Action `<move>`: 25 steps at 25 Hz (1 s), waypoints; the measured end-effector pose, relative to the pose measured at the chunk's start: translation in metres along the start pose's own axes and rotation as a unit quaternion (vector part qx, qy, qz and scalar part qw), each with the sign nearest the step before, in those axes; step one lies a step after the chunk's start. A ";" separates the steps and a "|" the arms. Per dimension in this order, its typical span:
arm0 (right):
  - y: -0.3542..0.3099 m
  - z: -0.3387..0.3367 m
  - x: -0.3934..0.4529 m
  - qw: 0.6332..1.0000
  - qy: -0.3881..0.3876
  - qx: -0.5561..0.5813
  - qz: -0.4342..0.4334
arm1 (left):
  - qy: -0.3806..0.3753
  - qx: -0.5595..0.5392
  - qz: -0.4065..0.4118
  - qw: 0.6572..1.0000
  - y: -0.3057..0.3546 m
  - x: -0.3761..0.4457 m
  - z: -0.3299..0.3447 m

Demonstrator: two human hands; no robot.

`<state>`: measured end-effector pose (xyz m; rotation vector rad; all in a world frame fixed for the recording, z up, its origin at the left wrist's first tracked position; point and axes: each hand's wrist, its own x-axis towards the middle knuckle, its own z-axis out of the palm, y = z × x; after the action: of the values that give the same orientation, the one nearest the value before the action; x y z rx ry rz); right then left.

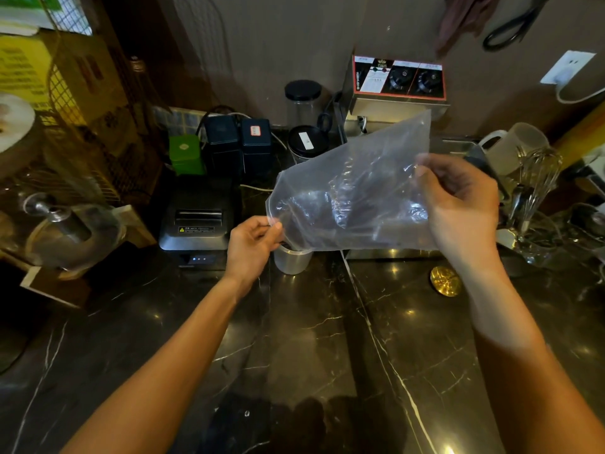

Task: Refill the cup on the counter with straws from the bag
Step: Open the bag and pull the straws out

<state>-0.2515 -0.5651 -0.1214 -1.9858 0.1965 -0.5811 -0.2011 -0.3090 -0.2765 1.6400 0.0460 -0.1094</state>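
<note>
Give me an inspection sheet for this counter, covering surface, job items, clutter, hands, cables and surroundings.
Surface: dark veined marble counter, glossy, bare in the near part.
Job's things: clear plastic bag held tilted over the translucent plastic cup; dark contents inside the bag, too blurred to identify.
Clutter: black receipt printer, green tin, two dark tins, black-lidded jars, wire whisk, round gold disc.
Hands: left hand pinches the bag's lower corner; right hand grips its upper edge.
Cables: white cord from the white wall socket.
Surroundings: steel appliance with two dials against the wall.
</note>
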 end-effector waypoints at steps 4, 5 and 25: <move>-0.012 0.009 0.012 0.998 -0.002 -0.064 -0.021 | 0.009 -0.025 -0.007 1.000 -0.003 -0.008 -0.001; -0.015 0.012 0.015 0.997 -0.005 -0.074 -0.022 | 0.012 -0.030 -0.008 0.999 -0.003 -0.010 -0.001; -0.066 0.006 0.021 0.962 -0.016 -0.158 -0.223 | 0.001 -0.070 0.024 0.997 0.018 -0.014 -0.001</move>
<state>-0.2378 -0.5372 -0.0589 -2.3675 -0.1988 -0.8438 -0.2136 -0.3083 -0.2569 1.5009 0.0158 -0.0665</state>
